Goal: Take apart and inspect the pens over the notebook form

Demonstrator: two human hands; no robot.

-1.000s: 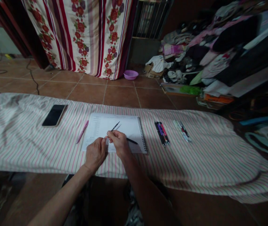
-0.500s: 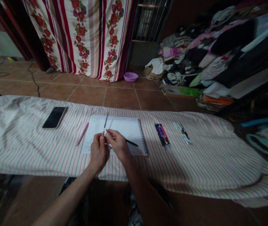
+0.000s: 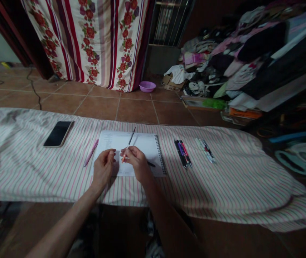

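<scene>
Over an open spiral notebook (image 3: 131, 170), my right hand (image 3: 137, 163) is pinched around a slim pen (image 3: 130, 140). The pen tilts up to the right, with a thin dark upper part and a pinkish-orange lower end. My left hand (image 3: 103, 166) is curled closed over the page's left side, apart from the pen; whatever its fingers may hold is hidden. A black pen (image 3: 151, 164) lies on the page, partly behind my right hand. Left of the notebook rests a pink pen (image 3: 91, 153).
A phone (image 3: 59, 134) lies at the left on the striped cloth (image 3: 222, 186). To the right are a group of several pens (image 3: 183, 154) and another group of light-coloured pens (image 3: 205, 150). A purple basin (image 3: 147, 86) stands on the floor beyond, near piled clothes (image 3: 222, 64).
My hands have moved apart. My left hand has let go of the pen and shifted left, while my right hand keeps the pen, which now leans more to the right.
</scene>
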